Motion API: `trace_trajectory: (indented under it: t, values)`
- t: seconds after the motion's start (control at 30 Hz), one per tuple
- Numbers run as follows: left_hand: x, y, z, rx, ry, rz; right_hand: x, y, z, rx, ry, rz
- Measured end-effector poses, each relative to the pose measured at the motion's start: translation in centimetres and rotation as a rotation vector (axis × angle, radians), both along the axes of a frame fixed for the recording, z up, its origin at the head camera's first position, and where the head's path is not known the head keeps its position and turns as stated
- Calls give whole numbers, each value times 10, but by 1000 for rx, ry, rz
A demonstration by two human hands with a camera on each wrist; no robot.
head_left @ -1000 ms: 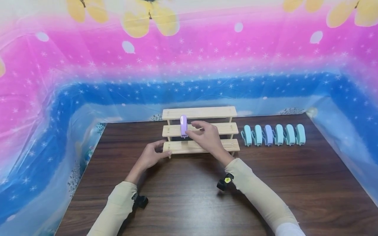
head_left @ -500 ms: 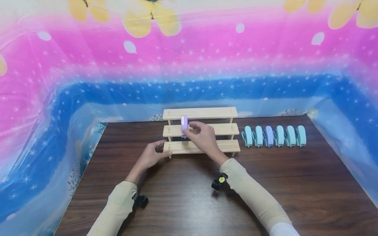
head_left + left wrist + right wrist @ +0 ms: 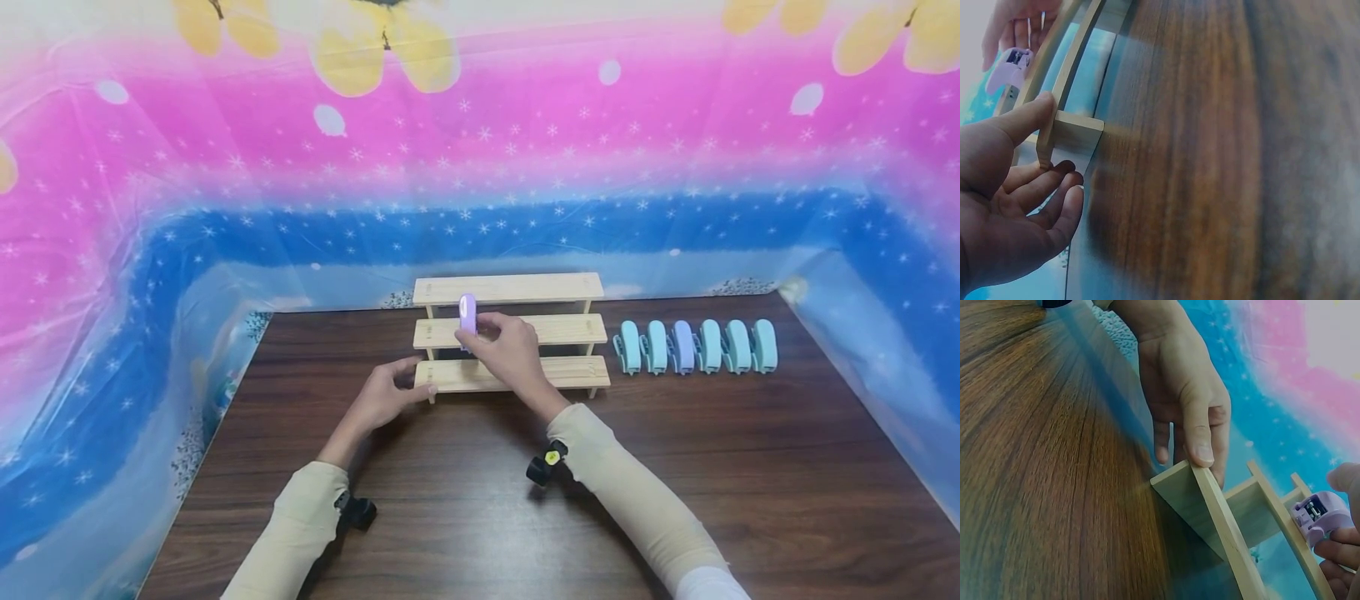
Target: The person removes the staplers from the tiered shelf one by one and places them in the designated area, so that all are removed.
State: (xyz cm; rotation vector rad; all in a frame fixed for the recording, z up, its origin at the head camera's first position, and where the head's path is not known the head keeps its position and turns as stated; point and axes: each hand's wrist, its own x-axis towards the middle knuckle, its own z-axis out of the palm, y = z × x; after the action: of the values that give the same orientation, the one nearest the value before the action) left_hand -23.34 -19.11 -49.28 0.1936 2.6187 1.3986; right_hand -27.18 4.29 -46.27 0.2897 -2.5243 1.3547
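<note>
A three-tier wooden display stand (image 3: 517, 288) stands at the back of the table. My left hand (image 3: 386, 395) holds the left end of its lowest tier, thumb (image 3: 1199, 440) on the shelf edge and fingers behind and below it. On the middle tier, near its left end, a purple claw clip (image 3: 467, 312) stands upright. My right hand (image 3: 508, 350) is at this clip, its thumb crossing in front of the clip's lower part in the head view. In the right wrist view its fingertips (image 3: 1339, 477) lie spread about the clip, which fills little of the space between them.
A row of several mint-green claw clips (image 3: 735, 345) stands on the brown wooden table (image 3: 480, 500), right of the stand, with one purple clip (image 3: 682, 346) among them. A patterned pink and blue cloth (image 3: 480, 167) hangs around the back and sides.
My right hand has shifted left, so its thumb now overlaps the front of the purple claw clip. The clip, the stand and my left hand have kept their places.
</note>
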Motion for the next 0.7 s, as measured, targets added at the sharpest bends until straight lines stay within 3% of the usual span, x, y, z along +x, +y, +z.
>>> trace_trajectory:
  t: [0.7]
  values:
    - [1,0,1,-5,-9,6,1,-4,2,4,59,-45]
